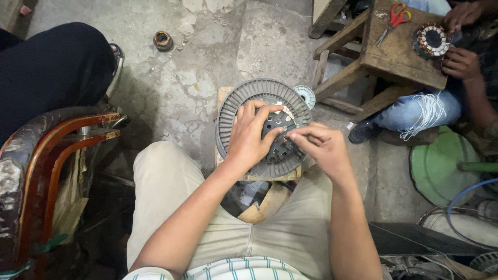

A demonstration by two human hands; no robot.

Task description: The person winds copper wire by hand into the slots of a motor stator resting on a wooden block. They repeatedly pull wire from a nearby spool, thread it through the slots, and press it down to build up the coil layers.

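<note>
A round grey ribbed motor part (244, 101) sits just above the middle of the frame, lying flat on a small wooden block (224, 93) between the person's knees. Its outer ring is finely finned, and its dark centre is pierced with holes and slots.

The left hand (249, 137) lies over the centre of the disc, palm down, wrist bent, with the fingers spread and curled so that the fingertips press on the inner hub; it rests on the part rather than gripping it. The right hand (321, 148) comes in from the lower right, its fingers drawn together in a pinch at the disc's right inner edge, just beside the left fingertips. What it pinches is too small to tell. Both forearms rise from the bottom of the frame and converge on the disc, the hands almost touching.

Below the disc are the person's beige trousers (171, 192) and a striped shirt hem (233, 269). A small pale round piece (306, 96) peeks out at the disc's upper right.

At the upper right of the frame another person's hands (459, 62) hold a wound stator (431, 40) on a wooden stool (399, 52), where red-handled scissors (394, 21) lie. A green round base (441, 166) stands at right, a worn wooden chair arm (57, 145) at left, and a small copper coil (163, 40) lies on the concrete floor (218, 46).
</note>
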